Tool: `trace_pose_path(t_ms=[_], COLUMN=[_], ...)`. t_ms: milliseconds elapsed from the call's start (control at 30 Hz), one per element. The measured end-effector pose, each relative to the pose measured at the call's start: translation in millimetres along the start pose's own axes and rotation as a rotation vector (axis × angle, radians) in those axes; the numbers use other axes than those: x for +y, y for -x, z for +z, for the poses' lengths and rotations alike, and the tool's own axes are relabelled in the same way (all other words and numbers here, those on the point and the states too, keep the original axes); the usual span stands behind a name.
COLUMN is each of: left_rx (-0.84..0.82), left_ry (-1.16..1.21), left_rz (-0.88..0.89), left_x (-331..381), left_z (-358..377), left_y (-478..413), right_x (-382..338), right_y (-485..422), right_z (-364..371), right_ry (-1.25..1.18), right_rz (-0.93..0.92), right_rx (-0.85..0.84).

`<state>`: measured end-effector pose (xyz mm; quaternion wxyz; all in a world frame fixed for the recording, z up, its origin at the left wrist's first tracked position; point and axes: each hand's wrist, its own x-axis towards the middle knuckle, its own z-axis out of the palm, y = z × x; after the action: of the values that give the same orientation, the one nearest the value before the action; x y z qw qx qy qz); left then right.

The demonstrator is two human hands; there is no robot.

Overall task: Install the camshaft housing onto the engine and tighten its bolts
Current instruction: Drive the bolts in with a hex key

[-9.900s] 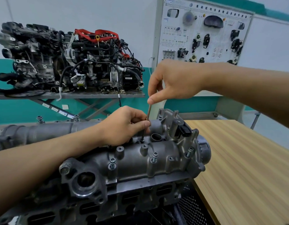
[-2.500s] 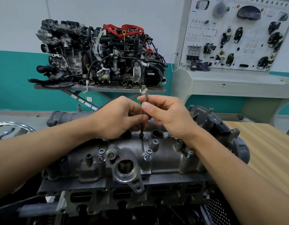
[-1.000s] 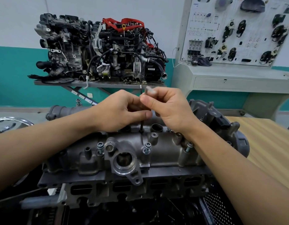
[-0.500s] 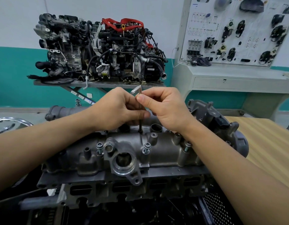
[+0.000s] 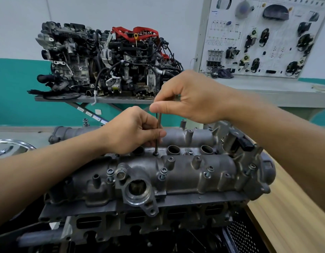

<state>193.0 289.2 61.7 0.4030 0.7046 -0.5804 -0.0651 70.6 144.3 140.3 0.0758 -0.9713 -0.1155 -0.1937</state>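
Camshaft housing (image 5: 185, 172) sits on the engine (image 5: 121, 221) beside the wooden worktop (image 5: 295, 216); my left grip (image 5: 132, 132) is clamped on the lower shaft of the thin key (image 5: 159, 123), upright in 1 central bolt (image 5: 155, 153), and my right grip (image 5: 191, 99) pinches its top.

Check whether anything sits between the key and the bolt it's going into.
Nothing visible does. The key stands upright with its tip at the bolt on the housing; the left hand pinches its shaft, the right hand its top.
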Motion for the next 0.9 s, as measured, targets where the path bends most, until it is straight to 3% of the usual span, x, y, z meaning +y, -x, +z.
trace_pose_path(t_ms=[133,267,367,533,633,700,800,900], left_rx=[-0.004,0.003,0.013,0.000,-0.013,-0.013,-0.016,-0.034], left_ry=[-0.063,-0.068,-0.048,-0.036,-0.039,-0.026,-0.023,-0.004], left_rz=[0.009,0.008,-0.003,0.024,0.034,0.030,0.024,0.027], left_x=[1,2,2,1,0,-1,-2,-2], left_z=[0,0,2,3,3,3,4,3], left_y=[3,4,3,1,1,1,0,0], right_x=[-7,-12,-17,-6,2,4,-2,-7], right_y=[-11,-20,-26,-30,-22,-14,-5,3], right_z=[4,20,14,7,12,21,41,50], right_ry=[0.171,0.274,0.234,-0.463,-0.953,-1.278,-1.662,-1.654], right_rz=[-0.071,0.211,0.446,0.750,0.799,0.793,0.789,0.723], right_rx=[0.031,0.103,-0.006,-0.098,-0.150,-0.044,0.249,0.399])
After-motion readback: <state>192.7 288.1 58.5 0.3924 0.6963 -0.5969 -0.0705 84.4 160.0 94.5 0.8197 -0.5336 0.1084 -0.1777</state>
